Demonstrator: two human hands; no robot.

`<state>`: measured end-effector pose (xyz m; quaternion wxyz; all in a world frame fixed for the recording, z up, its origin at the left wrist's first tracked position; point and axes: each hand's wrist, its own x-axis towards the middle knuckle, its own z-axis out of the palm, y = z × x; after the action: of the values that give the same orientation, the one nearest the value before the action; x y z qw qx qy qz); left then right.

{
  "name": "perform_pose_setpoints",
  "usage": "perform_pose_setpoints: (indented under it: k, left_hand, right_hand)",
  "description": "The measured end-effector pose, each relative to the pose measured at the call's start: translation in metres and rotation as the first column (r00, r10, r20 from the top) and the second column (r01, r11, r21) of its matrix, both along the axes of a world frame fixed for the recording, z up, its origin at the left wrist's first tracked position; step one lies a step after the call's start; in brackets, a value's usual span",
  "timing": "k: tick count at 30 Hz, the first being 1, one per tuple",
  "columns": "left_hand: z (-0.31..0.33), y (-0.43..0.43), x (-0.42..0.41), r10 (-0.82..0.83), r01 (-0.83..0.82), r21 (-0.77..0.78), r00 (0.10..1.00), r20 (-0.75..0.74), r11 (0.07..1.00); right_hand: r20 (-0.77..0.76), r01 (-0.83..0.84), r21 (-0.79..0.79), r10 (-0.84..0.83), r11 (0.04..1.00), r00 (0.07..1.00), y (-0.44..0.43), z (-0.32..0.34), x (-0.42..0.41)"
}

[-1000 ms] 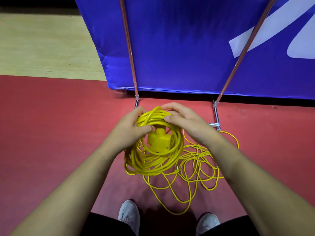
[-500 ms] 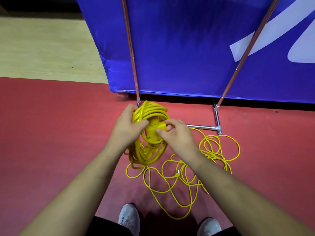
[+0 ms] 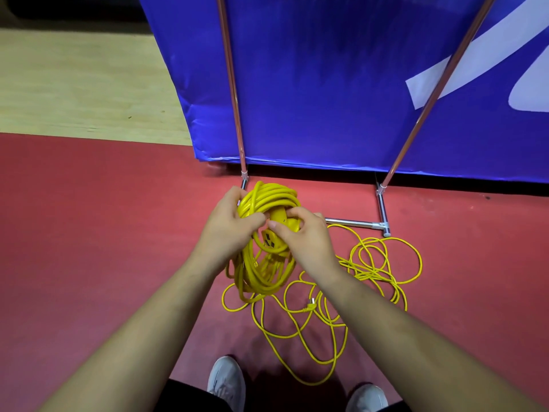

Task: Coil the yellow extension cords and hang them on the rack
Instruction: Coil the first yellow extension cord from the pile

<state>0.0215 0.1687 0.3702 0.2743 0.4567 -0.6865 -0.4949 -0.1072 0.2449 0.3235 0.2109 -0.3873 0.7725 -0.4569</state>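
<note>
Coil held; socket block being seated.
My left hand (image 3: 228, 230) grips the coiled cord (image 3: 261, 275) above the floor (image 3: 89, 233) so loops cannot spread; my right hand (image 3: 307, 243) pinches its socket block (image 3: 280, 220).

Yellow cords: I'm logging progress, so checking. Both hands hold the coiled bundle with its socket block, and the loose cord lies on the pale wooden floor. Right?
Not quite. The head view shows the loose cord lying on the red floor, not the wooden one. The rest holds: the left hand and right hand both hold the coiled bundle with its socket block.
</note>
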Motion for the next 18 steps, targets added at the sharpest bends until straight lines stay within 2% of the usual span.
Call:
perform_pose_setpoints:
  k: [4, 7, 9, 10, 13, 15, 18]
  left_hand:
    - [-0.001, 0.004, 0.001, -0.083, 0.087, -0.05, 0.993, 0.083, 0.995]
    - [0.0, 0.007, 0.001, -0.142, 0.183, -0.173, 0.965, 0.222, 0.968]
    - [0.0, 0.008, -0.002, -0.164, 0.203, -0.164, 0.96, 0.227, 0.965]
    - [-0.002, 0.006, -0.002, -0.168, 0.196, -0.131, 0.966, 0.195, 0.972]
    - [-0.002, 0.003, -0.002, -0.103, 0.104, 0.055, 0.994, -0.022, 0.993]
    - [-0.002, 0.003, -0.003, 0.003, 0.022, 0.179, 0.99, -0.141, 0.984]
    - [-0.002, 0.0, -0.002, 0.161, -0.095, 0.272, 0.96, -0.23, 0.958]
  right_hand:
    - [0.029, 0.023, -0.01, -0.022, 1.0, 0.999, -0.001, -0.004, -0.006]
    - [0.141, 0.021, 0.024, -0.024, 0.999, 0.99, -0.002, -0.008, -0.01]
    - [0.215, -0.001, 0.022, -0.004, 1.0, 0.977, -0.001, -0.008, -0.009]
    - [0.205, -0.008, -0.003, 0.008, 1.0, 0.979, 0.0, -0.008, -0.008]
    - [0.179, -0.071, -0.082, 0.084, 0.994, 0.98, 0.005, -0.001, -0.01]
    - [0.286, -0.17, -0.139, 0.204, 0.976, 0.936, 0.011, 0.007, -0.016]
    - [0.484, -0.297, -0.198, 0.356, 0.934, 0.799, 0.018, 0.021, -0.016]
